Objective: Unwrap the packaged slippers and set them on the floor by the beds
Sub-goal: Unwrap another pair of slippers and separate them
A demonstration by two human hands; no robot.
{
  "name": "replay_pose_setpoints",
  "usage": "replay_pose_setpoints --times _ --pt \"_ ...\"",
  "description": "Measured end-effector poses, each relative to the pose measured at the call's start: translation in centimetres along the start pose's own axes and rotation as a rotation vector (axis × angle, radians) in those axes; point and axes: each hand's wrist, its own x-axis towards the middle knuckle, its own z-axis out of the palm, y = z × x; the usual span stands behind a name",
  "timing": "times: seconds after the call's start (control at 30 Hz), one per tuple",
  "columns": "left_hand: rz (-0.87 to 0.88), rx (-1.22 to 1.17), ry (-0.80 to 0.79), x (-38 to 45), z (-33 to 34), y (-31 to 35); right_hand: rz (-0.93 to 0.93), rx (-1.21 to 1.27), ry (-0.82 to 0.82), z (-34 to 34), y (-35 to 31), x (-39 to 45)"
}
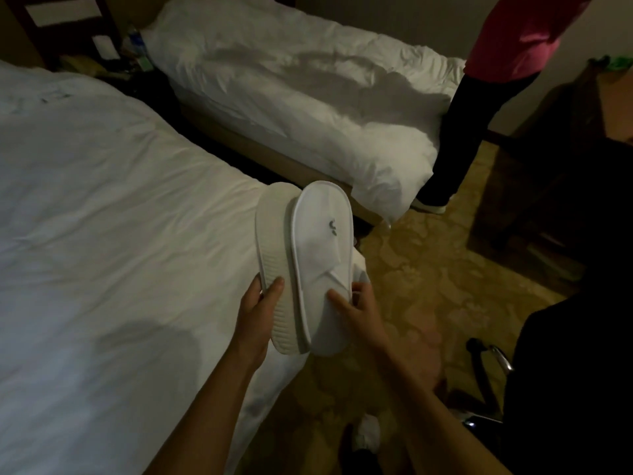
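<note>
A pair of white slippers is being held up in the air just past the foot corner of the near bed (102,234), one slipper overlapping the other. The slipper showing its ribbed sole (274,269) is lying toward the bed side, and the slipper showing its white upper (323,255), with a small dark mark on it, is lying partly over it on the side away from the bed. No wrapping is showing on either one. The left hand (257,313) is closing round the heel end of the ribbed-sole slipper, thumb pressing on the sole and the other fingers hidden behind it. The right hand (356,306) is pinching the heel end of the other slipper, one finger lying across its upper and the rest curling round its far edge. Both forearms are reaching up from the bottom of the view. Below the slippers, off the bed corner, the patterned yellow-brown carpet (428,269) is spreading out. Something small and white (368,433) is lying on that carpet near the bed's lower edge; I cannot tell what it is. Beyond the near bed, across a dark gap, a second bed (291,80) with a rumpled white duvet is standing. At its far corner another person (479,97) in a pink top and dark trousers is standing on the carpet.
</note>
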Motion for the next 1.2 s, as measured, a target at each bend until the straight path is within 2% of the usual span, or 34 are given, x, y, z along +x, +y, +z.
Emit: replay_pose_setpoints --times 0.1,0.17,0.27,0.4,0.47,0.6,0.67,0.77,0.83,0.9,1.0,1.03,1.1,1.2 --pt "-0.026 -0.047 -0.041 2.3 4.1 0.6 0.0 0.05 0.012 -3.3 -0.7 3.2" --pt "-0.112 -0.171 -0.069 3.8 6.9 0.9 0.014 0.116 0.013 -5.4 -1.5 5.2" --pt "-0.195 -0.249 -0.056 6.0 10.7 1.6 0.014 0.146 -0.097 -8.8 -2.5 7.7" --pt "-0.124 -0.185 -0.08 8.7 14.6 2.3 -0.016 0.225 -0.194 -12.2 -3.8 11.2" --pt "-0.096 -0.142 -0.032 10.0 15.5 2.6 -0.018 0.215 -0.208 -12.9 -4.4 12.7" --pt "-0.08 -0.133 -0.038 12.7 16.9 3.2 -0.002 0.147 -0.276 -13.4 -5.8 16.7" --pt "-0.06 -0.06 0.018 14.2 18.0 3.1 -0.022 0.086 -0.335 -12.8 -6.4 18.3" --pt "-0.03 0.116 0.142 17.1 19.4 2.2 -0.198 -0.106 -0.318 -11.2 -6.7 21.1" --pt "-0.03 0.137 0.159 19.4 19.6 1.8 -0.284 -0.255 -0.279 -10.7 -7.1 23.3" --pt "-0.062 0.089 0.136 21.7 19.1 1.9 -0.225 -0.254 -0.296 -10.6 -7.7 25.9" --pt "-0.141 -0.085 0.106 25.1 17.6 2.4 0.023 0.188 -0.263 -10.3 -9.3 30.0" --pt "-0.168 -0.136 0.093 26.1 17.1 2.6 0.119 0.266 -0.25 -10.0 -9.9 31.4" --pt "-0.207 -0.182 0.074 28.0 16.2 3.2 0.222 0.257 -0.316 -9.1 -10.9 33.7" --pt "-0.218 -0.165 0.079 30.2 15.1 4.1 0.199 0.285 -0.356 -7.5 -11.7 36.0"
